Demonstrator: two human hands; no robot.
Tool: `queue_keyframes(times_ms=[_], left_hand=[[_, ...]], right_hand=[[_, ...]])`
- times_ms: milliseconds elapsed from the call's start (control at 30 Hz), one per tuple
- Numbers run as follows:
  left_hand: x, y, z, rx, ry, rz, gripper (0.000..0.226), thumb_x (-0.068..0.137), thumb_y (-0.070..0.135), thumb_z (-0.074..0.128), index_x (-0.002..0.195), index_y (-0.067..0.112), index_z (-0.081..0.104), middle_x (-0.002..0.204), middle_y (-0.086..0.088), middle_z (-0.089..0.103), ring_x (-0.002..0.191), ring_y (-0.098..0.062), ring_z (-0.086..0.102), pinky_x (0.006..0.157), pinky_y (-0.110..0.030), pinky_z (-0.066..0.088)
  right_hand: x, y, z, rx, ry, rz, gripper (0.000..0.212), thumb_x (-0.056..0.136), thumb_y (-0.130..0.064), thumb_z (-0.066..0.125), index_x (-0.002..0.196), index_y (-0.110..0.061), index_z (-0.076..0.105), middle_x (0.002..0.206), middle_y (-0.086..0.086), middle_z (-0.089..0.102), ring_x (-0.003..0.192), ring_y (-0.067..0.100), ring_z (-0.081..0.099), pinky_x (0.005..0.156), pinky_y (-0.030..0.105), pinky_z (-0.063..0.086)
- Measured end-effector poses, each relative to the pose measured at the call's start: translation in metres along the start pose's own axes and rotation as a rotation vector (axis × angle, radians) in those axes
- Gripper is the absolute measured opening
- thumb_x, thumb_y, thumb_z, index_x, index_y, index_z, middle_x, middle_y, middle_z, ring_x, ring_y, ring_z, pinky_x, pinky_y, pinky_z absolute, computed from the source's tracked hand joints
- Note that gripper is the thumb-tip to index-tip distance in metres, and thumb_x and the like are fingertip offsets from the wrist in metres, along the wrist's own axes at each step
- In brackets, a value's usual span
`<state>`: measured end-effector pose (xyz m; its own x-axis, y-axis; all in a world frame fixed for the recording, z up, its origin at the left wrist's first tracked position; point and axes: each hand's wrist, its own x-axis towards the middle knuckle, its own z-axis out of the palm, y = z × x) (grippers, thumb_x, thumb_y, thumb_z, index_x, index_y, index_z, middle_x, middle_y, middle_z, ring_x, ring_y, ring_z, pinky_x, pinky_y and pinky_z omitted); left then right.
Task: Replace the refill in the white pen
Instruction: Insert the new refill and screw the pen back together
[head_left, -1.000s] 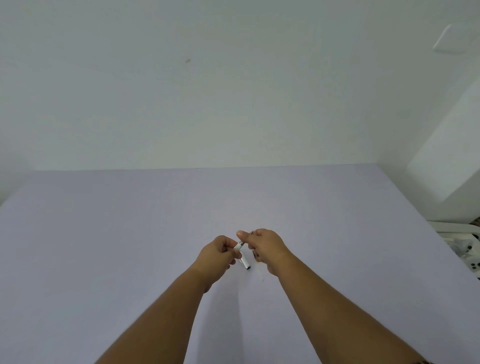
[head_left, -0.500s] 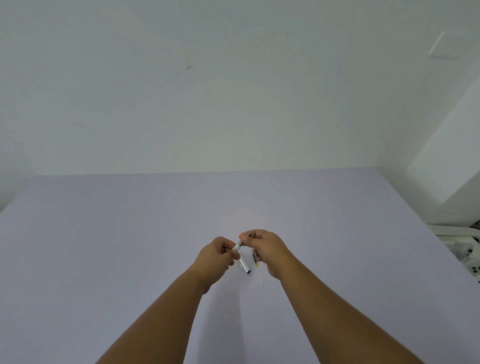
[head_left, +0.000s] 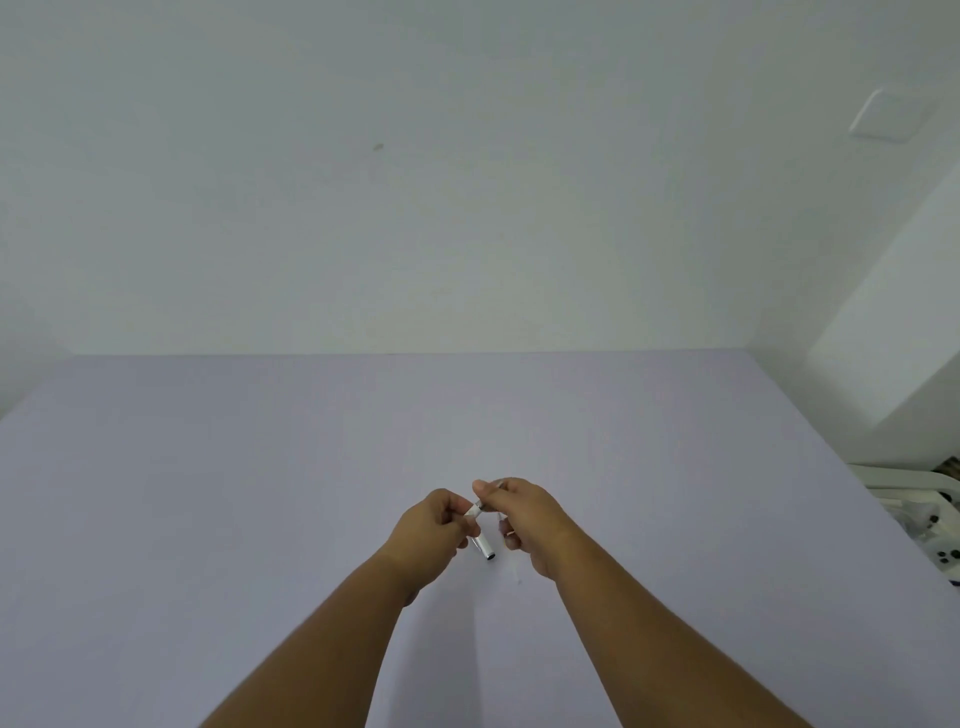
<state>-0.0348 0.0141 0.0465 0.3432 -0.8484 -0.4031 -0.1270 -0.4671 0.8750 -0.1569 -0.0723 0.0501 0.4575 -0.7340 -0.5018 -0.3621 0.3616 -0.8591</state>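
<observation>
Both hands meet above the middle of the lilac table (head_left: 260, 493). My left hand (head_left: 428, 535) is closed around a white pen barrel (head_left: 483, 546), whose open dark end points down and to the right. My right hand (head_left: 524, 514) pinches another white pen part (head_left: 474, 509) between thumb and forefinger, touching the top of my left hand's fingers. A thin pale piece, perhaps the refill (head_left: 500, 519), shows under my right palm; most of it is hidden.
A white wall stands behind the table. At the right edge, beyond the table, lies a white appliance (head_left: 930, 525) with dark knobs. A tiny pale speck (head_left: 518, 581) lies on the table beneath my right wrist.
Both hands stay together at the same spot. My right thumb and forefinger have shifted slightly on the upper pen part; the barrel in my left hand keeps its tilt.
</observation>
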Motion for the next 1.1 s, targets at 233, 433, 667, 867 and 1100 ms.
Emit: queue_keyframes(times_ms=[233, 433, 667, 867, 1100], left_hand=[[-0.0008, 0.0019, 0.0006, 0.004, -0.013, 0.010, 0.007, 0.090, 0.014, 0.054, 0.092, 0.019, 0.060, 0.084, 0.004, 0.070, 0.075, -0.010, 0.059, 0.067, -0.021, 0.046], [-0.0020, 0.0030, -0.0009, 0.029, -0.007, 0.024, 0.009, 0.091, 0.014, 0.054, 0.088, 0.022, 0.059, 0.084, 0.003, 0.070, 0.075, -0.010, 0.059, 0.069, -0.022, 0.045], [-0.0034, 0.0031, -0.0020, 0.054, 0.002, 0.022, 0.011, 0.090, 0.013, 0.053, 0.088, 0.022, 0.059, 0.087, 0.002, 0.071, 0.075, -0.010, 0.060, 0.071, -0.025, 0.047], [-0.0056, 0.0002, 0.0012, 0.072, -0.018, 0.029, 0.011, 0.090, 0.014, 0.054, 0.086, 0.022, 0.060, 0.083, 0.003, 0.070, 0.073, -0.010, 0.059, 0.071, -0.026, 0.047], [-0.0051, 0.0033, 0.0009, 0.152, 0.053, 0.063, 0.012, 0.090, 0.014, 0.053, 0.083, 0.022, 0.057, 0.091, -0.007, 0.070, 0.075, -0.016, 0.056, 0.066, -0.024, 0.045]], right_hand=[[-0.0015, -0.0027, 0.0022, -0.095, 0.086, -0.024, 0.037, 0.079, -0.049, 0.067, 0.072, -0.013, 0.058, 0.072, -0.003, 0.057, 0.062, 0.012, 0.047, 0.059, 0.025, 0.038], [-0.0034, -0.0034, -0.0016, -0.011, 0.036, -0.076, 0.020, 0.082, -0.034, 0.068, 0.072, -0.018, 0.064, 0.076, -0.003, 0.062, 0.062, 0.011, 0.047, 0.059, 0.024, 0.039], [-0.0045, -0.0008, -0.0023, 0.054, 0.029, -0.091, 0.010, 0.084, -0.029, 0.067, 0.080, -0.021, 0.069, 0.079, -0.005, 0.064, 0.065, 0.012, 0.048, 0.060, 0.023, 0.041], [-0.0035, -0.0026, -0.0019, -0.053, 0.077, -0.042, 0.026, 0.082, -0.038, 0.068, 0.073, -0.014, 0.061, 0.074, -0.001, 0.060, 0.062, 0.015, 0.045, 0.061, 0.027, 0.041], [-0.0031, -0.0014, 0.0004, 0.044, 0.071, -0.041, 0.017, 0.086, -0.027, 0.066, 0.083, -0.010, 0.068, 0.075, 0.001, 0.063, 0.059, 0.011, 0.049, 0.060, 0.024, 0.043]])
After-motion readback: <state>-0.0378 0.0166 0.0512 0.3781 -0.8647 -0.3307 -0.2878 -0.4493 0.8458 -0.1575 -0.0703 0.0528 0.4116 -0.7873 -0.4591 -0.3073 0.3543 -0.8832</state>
